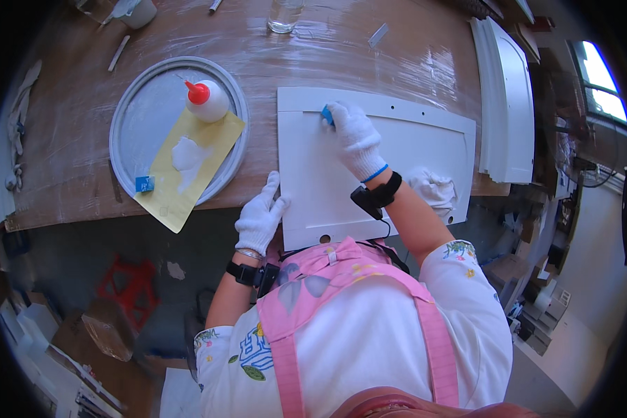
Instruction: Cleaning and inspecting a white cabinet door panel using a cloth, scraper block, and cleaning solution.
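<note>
From here I see the right fingers (pixel 337 111) pinching a blue block (pixel 326 115) onto the panel (pixel 313 184) beneath them, the left fingers (pixel 271 185) loosely spread at the panel's edge, presumably steadying it.

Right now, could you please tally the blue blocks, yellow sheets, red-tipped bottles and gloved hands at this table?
Blue blocks: 2
Yellow sheet: 1
Red-tipped bottle: 1
Gloved hands, left and right: 2
Total: 6

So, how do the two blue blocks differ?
The right hand grips the held block over the white panel; the loose block lies untouched at the edge of the yellow sheet. The held block is partly hidden, the loose block uncovered. Both are blue.
</note>
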### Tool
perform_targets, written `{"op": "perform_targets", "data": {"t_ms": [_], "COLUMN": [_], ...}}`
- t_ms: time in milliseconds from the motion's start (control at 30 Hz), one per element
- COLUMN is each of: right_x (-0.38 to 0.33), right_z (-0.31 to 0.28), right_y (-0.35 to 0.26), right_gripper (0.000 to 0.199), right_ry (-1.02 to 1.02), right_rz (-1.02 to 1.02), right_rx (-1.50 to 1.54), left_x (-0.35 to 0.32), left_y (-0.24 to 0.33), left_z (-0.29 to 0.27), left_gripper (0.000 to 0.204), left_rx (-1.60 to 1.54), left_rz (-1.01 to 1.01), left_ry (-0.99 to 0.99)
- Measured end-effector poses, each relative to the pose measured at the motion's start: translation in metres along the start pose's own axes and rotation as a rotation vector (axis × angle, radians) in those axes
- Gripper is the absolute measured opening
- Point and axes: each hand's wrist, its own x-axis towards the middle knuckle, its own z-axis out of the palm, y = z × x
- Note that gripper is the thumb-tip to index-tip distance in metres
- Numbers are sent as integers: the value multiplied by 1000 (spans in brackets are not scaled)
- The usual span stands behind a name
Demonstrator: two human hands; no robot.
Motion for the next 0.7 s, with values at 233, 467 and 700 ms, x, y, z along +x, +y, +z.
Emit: {"op": "perform_targets", "data": {"t_ms": [233, 467, 700], "right_x": [-26, -28, -67], "right_z": [-16, -19, -54], "right_y": [36, 34, 99], "right_gripper": [29, 32, 33], "right_ry": [66, 16, 197], "right_rz": [116, 128, 365], "right_rx": [-123, -66, -209], "left_x": [3, 3, 5], "left_y": [1, -14, -21], "left_z": [3, 10, 10], "left_gripper": [65, 62, 63], "left_rx": [69, 73, 10], "left_rz": [-10, 137, 80], "left_ry": [-10, 92, 69]}}
